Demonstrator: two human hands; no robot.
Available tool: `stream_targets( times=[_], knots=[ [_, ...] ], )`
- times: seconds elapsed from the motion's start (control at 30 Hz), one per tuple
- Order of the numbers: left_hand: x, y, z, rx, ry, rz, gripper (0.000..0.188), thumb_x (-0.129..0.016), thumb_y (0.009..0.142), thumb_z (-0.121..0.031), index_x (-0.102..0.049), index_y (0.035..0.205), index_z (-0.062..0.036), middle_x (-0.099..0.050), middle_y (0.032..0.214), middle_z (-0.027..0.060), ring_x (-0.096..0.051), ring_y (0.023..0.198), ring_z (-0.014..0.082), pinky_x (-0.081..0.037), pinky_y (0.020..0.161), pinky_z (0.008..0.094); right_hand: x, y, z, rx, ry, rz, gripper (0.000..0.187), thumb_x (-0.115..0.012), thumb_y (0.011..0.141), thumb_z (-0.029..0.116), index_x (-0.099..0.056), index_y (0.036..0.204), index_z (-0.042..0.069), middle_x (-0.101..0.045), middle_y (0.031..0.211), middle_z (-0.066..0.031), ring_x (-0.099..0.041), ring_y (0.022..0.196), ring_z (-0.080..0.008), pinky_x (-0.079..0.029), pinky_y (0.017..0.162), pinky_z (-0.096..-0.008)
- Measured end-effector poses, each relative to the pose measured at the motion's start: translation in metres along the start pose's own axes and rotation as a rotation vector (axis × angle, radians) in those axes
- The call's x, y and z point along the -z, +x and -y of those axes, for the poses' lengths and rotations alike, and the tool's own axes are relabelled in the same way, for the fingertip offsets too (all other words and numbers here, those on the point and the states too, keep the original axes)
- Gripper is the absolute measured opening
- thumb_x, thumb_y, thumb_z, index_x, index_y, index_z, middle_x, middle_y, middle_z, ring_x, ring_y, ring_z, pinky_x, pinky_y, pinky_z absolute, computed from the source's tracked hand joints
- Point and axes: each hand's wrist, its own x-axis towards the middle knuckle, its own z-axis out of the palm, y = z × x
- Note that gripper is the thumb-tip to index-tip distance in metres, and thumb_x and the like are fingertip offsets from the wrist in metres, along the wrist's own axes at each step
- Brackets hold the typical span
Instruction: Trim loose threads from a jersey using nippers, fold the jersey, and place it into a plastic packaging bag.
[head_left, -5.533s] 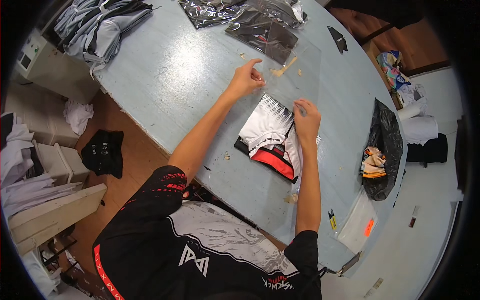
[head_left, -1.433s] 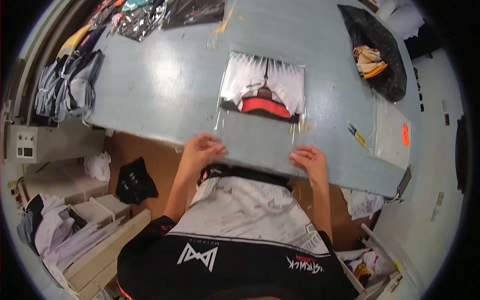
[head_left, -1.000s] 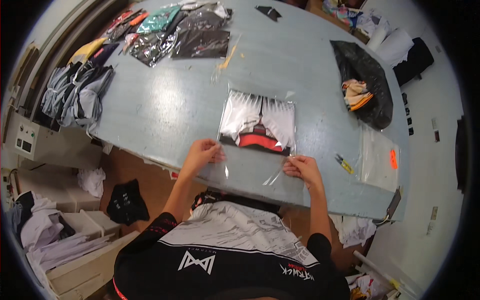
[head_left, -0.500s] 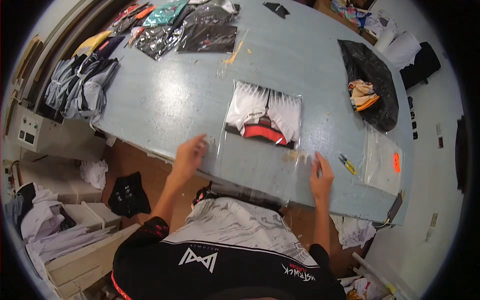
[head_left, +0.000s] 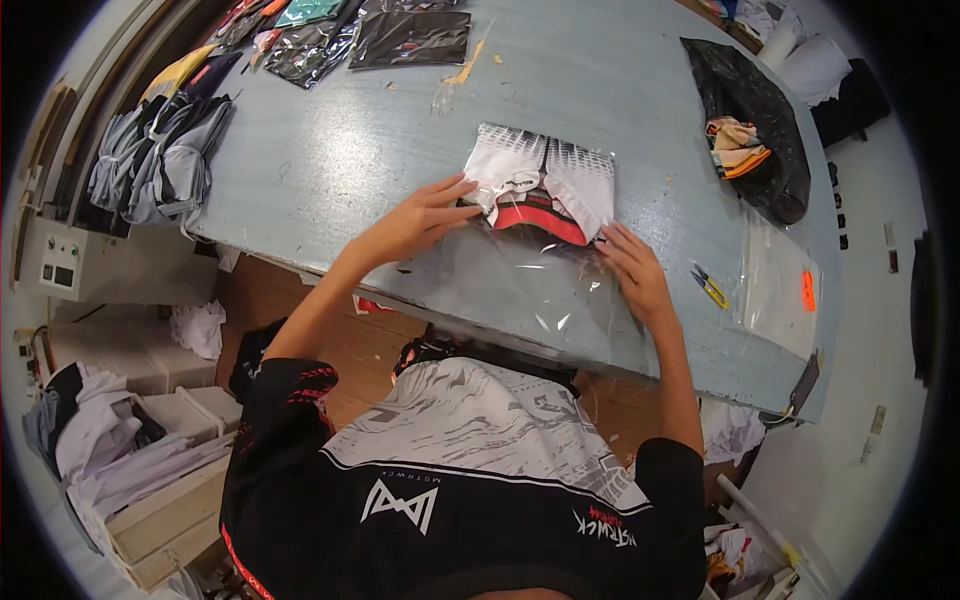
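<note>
A folded white jersey (head_left: 585,195) with a red and black collar lies in a clear plastic bag (head_left: 545,285) on the blue-grey table, its collar toward me. The bag's loose, shiny end trails over the near table edge. At the left side of the jersey rests my left hand (head_left: 420,215), fingers stretched and slightly apart over the plastic. My right hand (head_left: 638,272) touches the jersey's near right corner with its fingers extended. Neither hand is closed around anything. Both thumbs are hard to make out.
Yellow-handled thread snips (head_left: 711,287) and a stack of clear bags (head_left: 775,280) lie to the right. Beyond them is a black plastic bag (head_left: 770,150) with orange cloth on it. Bundled grey garments (head_left: 165,165) and packed garments (head_left: 410,40) occupy the far left.
Both hands have moved forward from the near table edge onto the sides of the bagged jersey. The view has shifted slightly, and the bag's loose end now looks more crumpled.
</note>
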Motion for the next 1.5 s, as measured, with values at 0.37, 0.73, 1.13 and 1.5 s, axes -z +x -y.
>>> stream_targets(
  times=[0.37,0.73,1.13,1.5],
  knots=[
    [0.097,0.063,-0.056,0.486,-1.016,-0.331,0.037,-0.051,0.112,-0.030,-0.070,0.122,0.0001,-0.075,0.095,0.0034,-0.068,0.081,0.0072,-0.054,0.070,0.0226,0.070,0.069,0.048,-0.423,0.472,-0.702,0.023,-0.057,0.106,0.014,-0.073,0.105,-0.002,-0.071,0.090,-0.0010,-0.059,0.081,-0.0068,-0.047,0.074,-0.0235],
    [-0.026,0.037,0.023,0.978,-0.986,-0.164,0.042,-0.065,0.103,-0.032,-0.069,0.124,0.0041,-0.075,0.100,0.0080,-0.069,0.087,0.0137,-0.055,0.076,0.0270,-0.031,0.077,-0.004,-0.654,0.174,-0.547,0.033,-0.079,0.089,0.017,-0.072,0.117,0.003,-0.074,0.096,-0.0101,-0.071,0.086,-0.0201,-0.054,0.079,-0.0321],
    [-0.075,0.102,0.100,0.482,-1.503,-0.582,0.034,-0.057,0.108,-0.012,-0.060,0.135,0.0079,-0.070,0.126,0.0137,-0.070,0.115,0.0231,-0.057,0.102,0.0352,-0.128,0.261,0.023,-0.161,0.320,-0.401,0.020,-0.071,0.091,0.016,-0.078,0.106,0.004,-0.073,0.105,-0.0135,-0.068,0.101,-0.0329,-0.052,0.091,-0.0404],
    [-0.062,0.107,0.112,0.465,-1.516,-0.583,0.034,-0.055,0.108,-0.011,-0.060,0.137,0.0067,-0.070,0.126,0.0107,-0.068,0.113,0.0168,-0.055,0.101,0.0315,-0.135,0.278,0.011,0.047,0.123,-0.488,0.015,-0.072,0.090,0.006,-0.077,0.104,0.005,-0.074,0.106,-0.0089,-0.068,0.098,-0.0283,-0.053,0.088,-0.0386]
  ],
)
